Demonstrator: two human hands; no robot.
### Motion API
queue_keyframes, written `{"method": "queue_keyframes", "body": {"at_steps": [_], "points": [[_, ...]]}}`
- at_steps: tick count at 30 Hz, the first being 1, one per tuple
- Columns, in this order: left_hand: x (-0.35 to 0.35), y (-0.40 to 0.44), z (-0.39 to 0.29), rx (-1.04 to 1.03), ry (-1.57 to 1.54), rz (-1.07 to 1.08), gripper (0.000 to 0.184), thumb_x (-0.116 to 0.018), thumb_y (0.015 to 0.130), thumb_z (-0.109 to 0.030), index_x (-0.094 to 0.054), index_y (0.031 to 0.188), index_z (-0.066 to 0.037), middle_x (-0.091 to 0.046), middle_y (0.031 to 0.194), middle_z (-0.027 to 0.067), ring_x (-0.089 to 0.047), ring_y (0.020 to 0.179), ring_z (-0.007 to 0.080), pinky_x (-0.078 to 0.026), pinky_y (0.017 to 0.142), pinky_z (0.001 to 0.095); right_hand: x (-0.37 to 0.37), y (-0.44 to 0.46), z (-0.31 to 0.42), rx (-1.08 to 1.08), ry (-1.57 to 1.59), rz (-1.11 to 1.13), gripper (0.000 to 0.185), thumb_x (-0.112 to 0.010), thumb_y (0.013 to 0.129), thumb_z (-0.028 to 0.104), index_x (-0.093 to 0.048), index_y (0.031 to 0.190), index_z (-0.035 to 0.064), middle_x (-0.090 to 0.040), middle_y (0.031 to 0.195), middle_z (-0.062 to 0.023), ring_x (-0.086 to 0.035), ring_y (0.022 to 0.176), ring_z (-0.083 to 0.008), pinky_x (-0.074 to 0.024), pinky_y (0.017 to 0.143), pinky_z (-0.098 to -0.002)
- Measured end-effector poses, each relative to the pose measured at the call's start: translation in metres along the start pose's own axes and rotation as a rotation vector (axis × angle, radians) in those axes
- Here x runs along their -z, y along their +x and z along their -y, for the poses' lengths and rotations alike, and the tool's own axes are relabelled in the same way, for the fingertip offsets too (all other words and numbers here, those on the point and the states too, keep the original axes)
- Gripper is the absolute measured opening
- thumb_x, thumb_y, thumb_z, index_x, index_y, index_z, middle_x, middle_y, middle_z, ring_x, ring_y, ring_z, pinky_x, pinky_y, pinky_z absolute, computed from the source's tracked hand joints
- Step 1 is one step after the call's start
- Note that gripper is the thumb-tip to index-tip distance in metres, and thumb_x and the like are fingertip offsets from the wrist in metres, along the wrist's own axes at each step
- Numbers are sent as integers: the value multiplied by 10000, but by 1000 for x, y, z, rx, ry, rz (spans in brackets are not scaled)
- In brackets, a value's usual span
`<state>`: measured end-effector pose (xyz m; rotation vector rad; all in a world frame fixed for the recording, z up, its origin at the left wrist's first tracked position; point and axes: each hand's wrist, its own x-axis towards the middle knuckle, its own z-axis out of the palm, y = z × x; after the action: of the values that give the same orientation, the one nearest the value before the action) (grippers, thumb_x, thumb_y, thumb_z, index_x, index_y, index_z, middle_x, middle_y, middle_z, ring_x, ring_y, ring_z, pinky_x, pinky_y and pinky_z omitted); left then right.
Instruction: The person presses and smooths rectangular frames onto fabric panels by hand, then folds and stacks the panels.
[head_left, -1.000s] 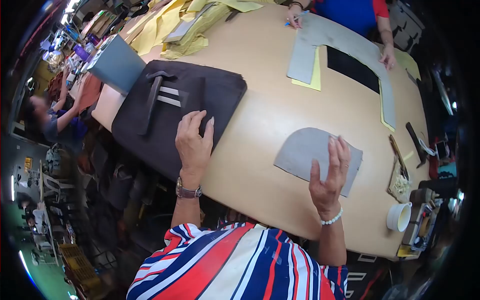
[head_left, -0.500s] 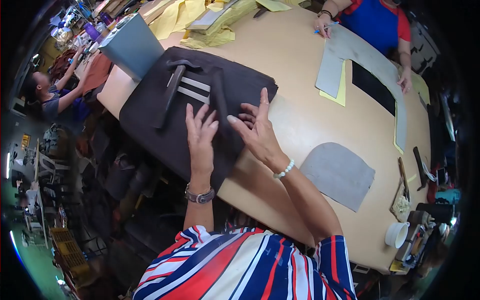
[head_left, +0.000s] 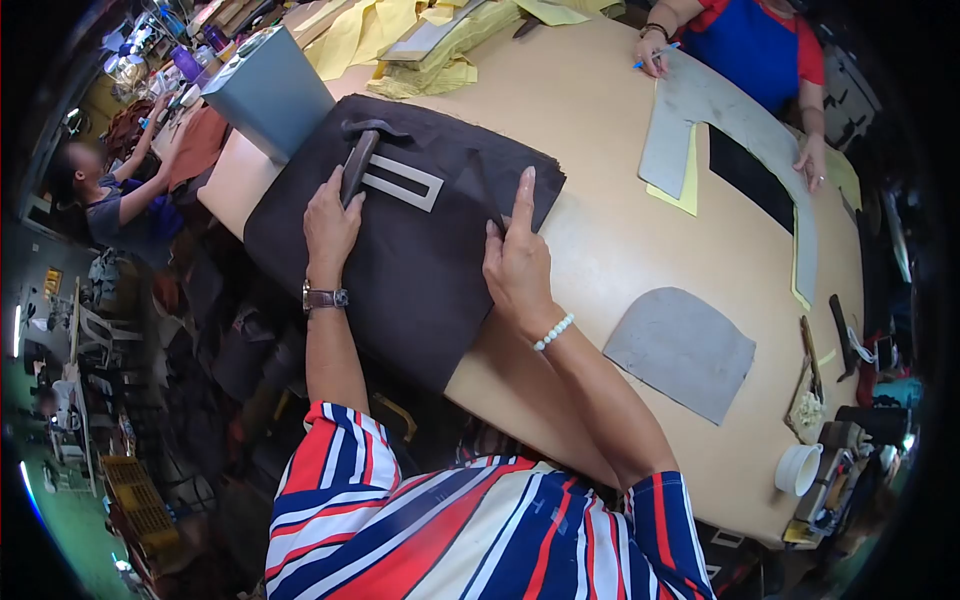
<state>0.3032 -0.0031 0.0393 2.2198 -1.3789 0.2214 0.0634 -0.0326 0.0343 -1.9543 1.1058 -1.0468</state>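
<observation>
My left hand (head_left: 333, 222) is closed around the handle of a hammer (head_left: 372, 140), whose head rests toward the back of a stack of dark brown sheets (head_left: 410, 270). Just right of the hammer, a pale rectangular frame with a long slot (head_left: 432, 196) lies flat on the stack. My right hand (head_left: 520, 262) is at the stack's right side, its index finger pointing away from me. Its thumb and curled fingers are closed on a thin dark strip (head_left: 484, 186), which blends into the brown beneath it; the strip's exact kind is unclear.
A blue-grey metal box (head_left: 272, 95) stands behind the stack. On the table (head_left: 580, 220) lie a grey rounded piece (head_left: 682, 352) and yellow sheets (head_left: 430, 75). Across it, a co-worker's hands (head_left: 812, 165) touch a large grey template (head_left: 680, 110). A white cup (head_left: 797, 468) sits near the right edge.
My left hand has moved left and closed on the hammer handle. My right hand has drawn its fingers in around the dark strip. The pale frame now shows more fully.
</observation>
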Motion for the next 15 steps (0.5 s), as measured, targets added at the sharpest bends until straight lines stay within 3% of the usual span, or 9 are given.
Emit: {"method": "queue_keyframes", "body": {"at_steps": [3,6,8,10,11,13,15], "points": [[-6,4,9,-19,-53,-78,483,-628,792,-184,-506,1214,16,-598,953,223,-573,893,378,-447,789,435,7,4,16,-82,119,46,769,-495,830,0,-4,1421,4,-598,942,-301,-565,515,-355,-454,511,-425],[-3,7,13,-37,-68,-192,486,-629,793,-190,-505,1211,25,-595,930,225,-576,878,384,-448,771,434,21,-4,34,-41,343,-93,716,-499,841,3,-71,1415,-19,-548,1091,-317,-618,641,-336,-495,600,-381],[12,9,12,-38,-39,-232,488,-629,795,-193,-505,1211,28,-596,931,224,-576,882,382,-449,768,434,33,-10,16,215,-37,-283,682,-499,847,-1,-111,1406,-35,-464,1223,-305,-628,781,-295,-502,675,-341],[18,11,16,-47,-10,-245,487,-629,797,-195,-504,1210,30,-596,930,223,-577,879,379,-449,767,434,55,-22,3,156,42,-327,644,-501,852,-5,-154,1393,-55,-386,1328,-263,-583,962,-253,-477,795,-311],[21,12,17,-53,4,-252,487,-628,798,-196,-504,1210,31,-596,929,223,-577,878,378,-449,767,434,68,-34,2,-32,309,-268,624,-503,854,-7,-178,1384,-68,-351,1367,-227,-533,1074,-232,-448,878,-301],[23,10,17,-49,10,-220,487,-625,800,-199,-503,1214,26,-597,930,218,-578,880,374,-449,767,434,100,-52,2,-319,529,-263,621,-518,858,3,-188,1378,-79,-410,1302,-196,-466,1133,-213,-391,957,-318],[22,7,18,-69,20,-198,488,-623,800,-197,-501,1218,23,-597,927,212,-579,881,370,-450,765,433,126,-70,-11,-435,666,-275,623,-536,860,21,-200,1375,-77,-415,1271,-182,-436,1156,-225,-334,1007,-321]]}}
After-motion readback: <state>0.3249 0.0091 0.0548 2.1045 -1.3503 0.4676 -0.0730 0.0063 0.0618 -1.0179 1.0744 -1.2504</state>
